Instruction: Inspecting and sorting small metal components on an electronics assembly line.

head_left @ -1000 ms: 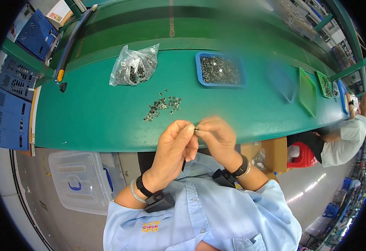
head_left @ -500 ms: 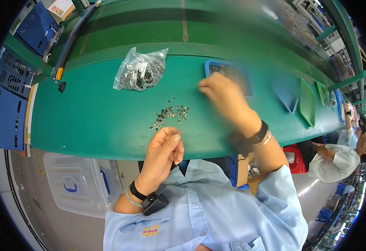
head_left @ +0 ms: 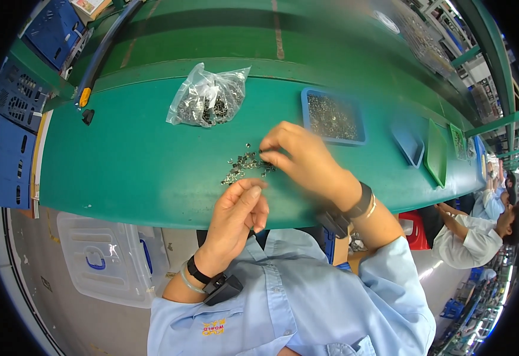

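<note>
A loose pile of small shiny metal clips (head_left: 241, 168) lies on the green work surface (head_left: 117, 166). My right hand (head_left: 301, 157) reaches over the pile's right side, thumb and fingertips drawn together right at the pieces; anything between them is too small to make out. Just in front of the pile, my left hand (head_left: 238, 210) is closed, with thumb and forefinger pressed together. What it holds, if anything, I cannot see. A blue tray (head_left: 363, 133) filled with small metal parts stands beyond my right hand. Behind the pile sits a clear plastic bag (head_left: 203, 98) of similar parts.
Farther right are another blue tray (head_left: 410, 151), a green tray (head_left: 435, 157) and a smaller green tray (head_left: 458, 142). Blue crates (head_left: 10, 160) stand at the left edge. A clear lidded bin (head_left: 102, 258) is on the floor. Another person (head_left: 470, 234) sits at the right.
My right hand has moved left and nearer, from beside the blue tray to the pile of clips. My left hand stays closed in about the same place.
</note>
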Available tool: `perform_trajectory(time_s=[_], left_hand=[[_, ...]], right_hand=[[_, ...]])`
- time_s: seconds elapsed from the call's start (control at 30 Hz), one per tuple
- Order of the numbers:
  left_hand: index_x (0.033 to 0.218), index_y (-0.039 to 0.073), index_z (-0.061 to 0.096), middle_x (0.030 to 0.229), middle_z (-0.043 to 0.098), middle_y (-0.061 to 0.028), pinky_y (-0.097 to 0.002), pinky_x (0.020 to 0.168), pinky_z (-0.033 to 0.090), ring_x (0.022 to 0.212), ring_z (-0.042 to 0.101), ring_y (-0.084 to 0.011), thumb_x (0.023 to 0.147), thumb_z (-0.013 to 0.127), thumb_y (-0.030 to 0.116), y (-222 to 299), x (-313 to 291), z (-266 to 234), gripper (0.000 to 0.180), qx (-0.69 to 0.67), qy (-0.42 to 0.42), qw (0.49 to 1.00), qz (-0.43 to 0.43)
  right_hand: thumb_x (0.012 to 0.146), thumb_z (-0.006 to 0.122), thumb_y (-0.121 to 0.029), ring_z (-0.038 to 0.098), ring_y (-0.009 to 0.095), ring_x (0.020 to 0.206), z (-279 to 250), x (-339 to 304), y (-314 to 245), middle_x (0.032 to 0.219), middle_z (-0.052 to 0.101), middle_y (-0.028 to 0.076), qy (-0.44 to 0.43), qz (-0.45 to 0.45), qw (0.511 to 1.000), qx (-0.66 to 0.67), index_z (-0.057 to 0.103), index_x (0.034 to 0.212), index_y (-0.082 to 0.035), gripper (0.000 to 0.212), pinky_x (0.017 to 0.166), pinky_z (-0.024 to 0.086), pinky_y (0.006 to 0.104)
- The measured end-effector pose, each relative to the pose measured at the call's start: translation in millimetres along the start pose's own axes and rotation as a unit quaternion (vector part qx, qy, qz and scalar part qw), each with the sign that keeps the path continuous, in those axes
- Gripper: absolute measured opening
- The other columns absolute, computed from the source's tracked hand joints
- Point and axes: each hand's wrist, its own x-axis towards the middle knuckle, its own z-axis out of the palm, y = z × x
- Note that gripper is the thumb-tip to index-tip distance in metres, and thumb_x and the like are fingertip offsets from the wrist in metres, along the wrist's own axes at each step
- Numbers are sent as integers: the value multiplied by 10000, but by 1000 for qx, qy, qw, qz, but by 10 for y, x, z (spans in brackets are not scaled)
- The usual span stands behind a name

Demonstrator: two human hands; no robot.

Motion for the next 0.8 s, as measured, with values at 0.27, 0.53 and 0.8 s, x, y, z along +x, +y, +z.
perform_trajectory(time_s=[0.27, 0.53, 0.8], left_hand=[[1093, 4, 569, 863, 618, -46, -220, 517, 407, 627, 521, -90, 981, 498, 221, -100, -12, 247, 254, 41, -2, 999, 35], [1064, 13, 584, 808, 600, -40, -219, 502, 427, 608, 537, -106, 956, 544, 200, -178, -45, 279, 219, 100, -17, 995, 14], [1066, 4, 596, 833, 622, -41, -216, 532, 428, 615, 532, -99, 948, 561, 183, -190, -89, 294, 217, 92, -21, 996, -1]], right_hand=[[722, 732, -66, 583, 262, 815, -42, -582, -326, 907, 606, 56, 118, -33, 992, 30, 581, 904, -86, 237, 701, 467, 365], [751, 713, -99, 581, 245, 830, -21, -858, -356, 921, 591, 41, 141, -13, 988, 55, 589, 933, -91, 220, 709, 446, 358], [746, 713, -93, 579, 239, 828, -15, -958, -337, 915, 589, 39, 153, -26, 986, 63, 602, 938, -90, 221, 715, 443, 353]])
